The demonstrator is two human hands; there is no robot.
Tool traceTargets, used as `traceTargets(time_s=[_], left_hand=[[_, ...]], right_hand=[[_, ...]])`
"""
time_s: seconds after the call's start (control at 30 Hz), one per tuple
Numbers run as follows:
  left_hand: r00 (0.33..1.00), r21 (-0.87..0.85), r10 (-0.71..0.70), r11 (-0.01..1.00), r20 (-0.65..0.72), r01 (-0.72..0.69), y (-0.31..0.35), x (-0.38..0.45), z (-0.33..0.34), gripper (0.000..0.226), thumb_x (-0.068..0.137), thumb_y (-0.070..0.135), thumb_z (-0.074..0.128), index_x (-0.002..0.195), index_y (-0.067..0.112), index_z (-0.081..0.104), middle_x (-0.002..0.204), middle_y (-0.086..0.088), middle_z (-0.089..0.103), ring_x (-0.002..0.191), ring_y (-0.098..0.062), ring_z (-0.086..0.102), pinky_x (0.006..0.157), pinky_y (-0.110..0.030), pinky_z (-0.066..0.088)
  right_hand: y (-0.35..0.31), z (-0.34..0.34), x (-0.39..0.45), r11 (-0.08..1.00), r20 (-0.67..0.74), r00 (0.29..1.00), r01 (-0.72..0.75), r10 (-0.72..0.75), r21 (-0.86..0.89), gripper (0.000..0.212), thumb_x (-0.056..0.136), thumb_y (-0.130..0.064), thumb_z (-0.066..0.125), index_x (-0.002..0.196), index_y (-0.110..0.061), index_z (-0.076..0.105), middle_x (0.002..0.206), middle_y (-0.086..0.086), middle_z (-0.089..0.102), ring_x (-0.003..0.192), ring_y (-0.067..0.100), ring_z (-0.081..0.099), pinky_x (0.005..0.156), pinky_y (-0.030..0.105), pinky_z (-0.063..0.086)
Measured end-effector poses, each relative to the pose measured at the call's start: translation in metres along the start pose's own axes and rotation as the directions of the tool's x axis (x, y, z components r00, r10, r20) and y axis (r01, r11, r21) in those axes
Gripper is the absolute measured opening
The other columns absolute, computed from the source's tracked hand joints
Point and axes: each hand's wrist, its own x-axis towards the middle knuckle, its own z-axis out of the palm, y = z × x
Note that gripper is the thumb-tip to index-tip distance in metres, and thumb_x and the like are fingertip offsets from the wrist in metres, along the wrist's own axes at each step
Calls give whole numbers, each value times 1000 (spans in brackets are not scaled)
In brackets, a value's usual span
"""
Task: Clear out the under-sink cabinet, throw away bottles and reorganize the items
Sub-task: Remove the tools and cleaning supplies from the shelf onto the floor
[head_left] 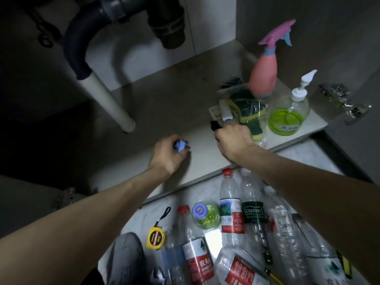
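Note:
Both hands reach onto the cabinet floor (160, 112) under the sink. My left hand (167, 154) grips a small blue object (180, 145) near the front edge. To its right, my right hand (233, 137) holds a small black object (214, 125) beside a white tube with a blue cap (225, 112). At the cabinet's right side stand a pink spray bottle (265, 75) and a green soap pump bottle (289, 114), with bagged green-yellow sponges (247, 105) in front of them. Several empty plastic bottles (232, 210) lie on the floor in front of the cabinet.
Dark drain pipes (123, 15) hang above, and a white pipe (107, 97) slants down to the cabinet floor at left. On the floor near the bottles lie a yellow tape measure (156, 239) and a small green jar with a purple lid (203, 215). A metal hinge (341, 101) sticks out at right.

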Motion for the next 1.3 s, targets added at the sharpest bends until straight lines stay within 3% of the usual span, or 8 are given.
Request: traceTargets(time_s=[0.17,0.33,0.6,0.7,0.8,0.97,1.13,1.3], left_hand=[[995,-19,-95,995,9,95,-9,-49,-15,22,78,24,76,99,27,70,91,5,67,88,-21,67,81,-31,54],[967,-69,-256,965,-19,254,-6,-118,-20,25,81,25,72,106,25,69,101,-3,70,94,-25,66,83,-28,51],[935,-112,-346,929,73,353,11,-254,-8,19,80,23,72,97,25,64,92,-1,70,87,-26,65,77,-32,53],[931,-89,-312,939,187,333,13,-310,4,17,78,25,71,90,25,58,87,0,66,82,-26,64,75,-35,54],[912,8,-192,979,363,203,10,-365,20,17,77,32,65,88,24,54,88,-1,63,80,-27,61,71,-37,53],[805,31,-38,999,592,25,18,-428,50,19,77,35,69,92,33,58,104,6,63,96,-20,63,76,-26,47],[707,12,58,996,704,-93,36,-461,86,29,85,33,66,113,26,62,115,1,60,106,-22,59,87,-37,50],[682,28,94,986,725,-166,35,-469,105,33,87,23,63,121,24,61,118,-1,57,110,-23,57,86,-37,49]], right_hand=[[-7,-8,-25,944,-51,990,-108,130,312,23,86,-15,60,108,-18,65,100,9,66,94,32,64,71,36,50],[-7,-15,-87,748,-71,952,-187,299,637,44,81,-14,65,125,-12,61,120,10,65,108,33,60,85,36,47],[-12,0,-233,577,97,880,-385,466,720,16,76,-16,70,90,-23,68,90,-4,63,86,20,61,69,29,46],[-13,10,-290,602,158,897,-399,413,692,22,70,-13,71,76,-24,53,78,-5,57,74,16,54,55,24,33],[-14,23,-347,635,317,891,-454,325,626,24,71,-17,74,72,-23,50,72,-4,58,68,17,54,54,28,36],[-12,43,-435,576,538,737,-666,410,474,27,76,-27,76,69,-20,50,74,-1,61,76,23,61,65,32,47],[-12,55,-496,410,663,517,-851,542,328,36,80,-31,72,57,-16,49,65,1,57,66,23,56,50,28,34],[-14,63,-512,311,666,426,-904,612,293,26,82,-30,69,66,-18,53,84,6,65,82,28,63,62,28,42]])
